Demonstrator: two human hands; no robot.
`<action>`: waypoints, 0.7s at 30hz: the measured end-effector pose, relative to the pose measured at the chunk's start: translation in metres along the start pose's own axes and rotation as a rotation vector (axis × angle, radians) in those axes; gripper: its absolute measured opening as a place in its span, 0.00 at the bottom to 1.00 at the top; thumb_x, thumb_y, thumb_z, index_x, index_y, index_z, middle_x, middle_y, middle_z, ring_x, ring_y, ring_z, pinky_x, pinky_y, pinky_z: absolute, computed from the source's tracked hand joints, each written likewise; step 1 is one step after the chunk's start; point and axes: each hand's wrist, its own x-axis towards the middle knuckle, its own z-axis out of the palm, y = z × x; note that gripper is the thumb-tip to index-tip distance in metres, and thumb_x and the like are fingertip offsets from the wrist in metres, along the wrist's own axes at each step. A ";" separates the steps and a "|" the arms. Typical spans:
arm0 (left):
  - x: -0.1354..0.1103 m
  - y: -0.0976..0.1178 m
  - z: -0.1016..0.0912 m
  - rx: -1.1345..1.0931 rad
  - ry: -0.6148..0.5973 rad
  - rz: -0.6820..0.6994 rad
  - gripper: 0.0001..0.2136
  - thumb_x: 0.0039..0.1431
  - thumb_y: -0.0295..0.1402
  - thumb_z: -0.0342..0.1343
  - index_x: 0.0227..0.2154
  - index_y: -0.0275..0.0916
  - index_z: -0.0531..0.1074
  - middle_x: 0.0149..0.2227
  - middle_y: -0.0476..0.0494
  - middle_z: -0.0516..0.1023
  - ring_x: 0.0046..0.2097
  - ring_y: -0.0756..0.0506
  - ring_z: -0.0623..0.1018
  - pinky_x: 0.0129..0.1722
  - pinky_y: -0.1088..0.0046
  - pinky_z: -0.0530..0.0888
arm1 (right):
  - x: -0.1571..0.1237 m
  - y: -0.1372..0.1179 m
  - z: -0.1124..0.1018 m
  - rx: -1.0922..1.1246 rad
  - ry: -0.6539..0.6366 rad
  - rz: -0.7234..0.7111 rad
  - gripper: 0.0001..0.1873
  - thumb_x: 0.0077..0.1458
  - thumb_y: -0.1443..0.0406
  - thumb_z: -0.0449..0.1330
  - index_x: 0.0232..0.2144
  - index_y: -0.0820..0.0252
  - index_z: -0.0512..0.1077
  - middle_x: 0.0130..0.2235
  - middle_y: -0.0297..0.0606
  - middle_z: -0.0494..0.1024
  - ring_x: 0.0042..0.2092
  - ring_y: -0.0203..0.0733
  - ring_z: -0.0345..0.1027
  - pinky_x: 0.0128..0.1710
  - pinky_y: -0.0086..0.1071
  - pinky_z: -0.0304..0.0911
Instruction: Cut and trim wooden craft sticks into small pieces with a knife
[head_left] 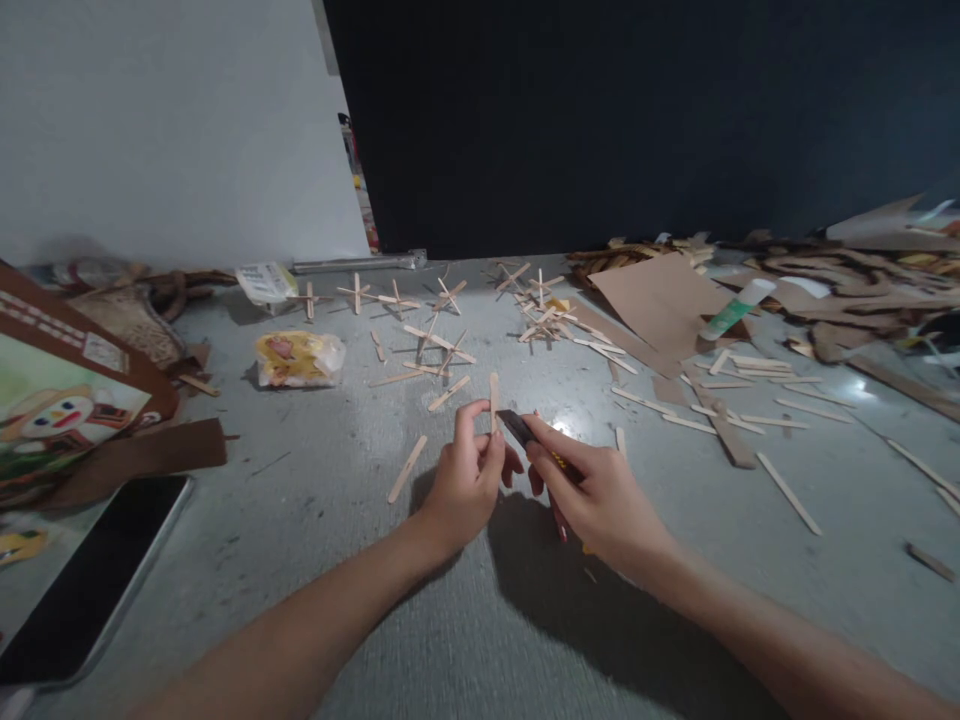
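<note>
Head view: the left hand point(466, 480) holds a stick point(494, 395) upright, pinched between thumb and forefinger, out in front over the middle of the bench point(337, 560). The right hand point(604, 492) is closed round a dark knife point(519, 428), its tip pointing at the stick's right side; whether the two touch, I cannot tell.

Just left of the left hand, a loose stick point(407, 469) lies aslant on the bench, with a shorter one point(448, 394) beyond it. Past the hands, crossed sticks point(357, 293) stand in a loose row, some clustered towards the right. More loose sticks point(789, 493) are scattered right of the right hand, near a green and white tube point(739, 308) that rests on cardboard point(652, 305).

Left of the hands sits a yellow and clear packet point(296, 360). Farther out, at the left edge, a phone point(97, 575) lies face up below a box point(75, 395) printed with a snowman. A black panel point(637, 120) and a white panel point(165, 120) rise behind.
</note>
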 end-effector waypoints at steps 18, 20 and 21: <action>-0.001 -0.005 -0.005 0.382 0.047 0.075 0.18 0.75 0.36 0.42 0.62 0.41 0.65 0.26 0.55 0.70 0.26 0.49 0.73 0.28 0.74 0.66 | 0.000 -0.010 0.008 0.400 -0.052 0.276 0.27 0.62 0.46 0.60 0.49 0.61 0.79 0.22 0.27 0.72 0.13 0.31 0.58 0.10 0.24 0.53; -0.002 -0.006 -0.006 0.385 0.043 0.087 0.19 0.73 0.33 0.43 0.63 0.41 0.64 0.26 0.55 0.70 0.26 0.49 0.73 0.28 0.74 0.66 | -0.001 -0.009 0.010 0.402 -0.035 0.276 0.27 0.61 0.46 0.60 0.49 0.62 0.79 0.22 0.27 0.71 0.13 0.31 0.57 0.10 0.24 0.52; -0.002 -0.006 -0.006 0.390 0.038 0.095 0.19 0.72 0.32 0.43 0.63 0.41 0.64 0.26 0.55 0.70 0.26 0.48 0.73 0.29 0.74 0.66 | -0.001 -0.008 0.011 0.395 -0.029 0.273 0.28 0.61 0.46 0.60 0.50 0.62 0.78 0.21 0.26 0.70 0.13 0.30 0.57 0.10 0.24 0.52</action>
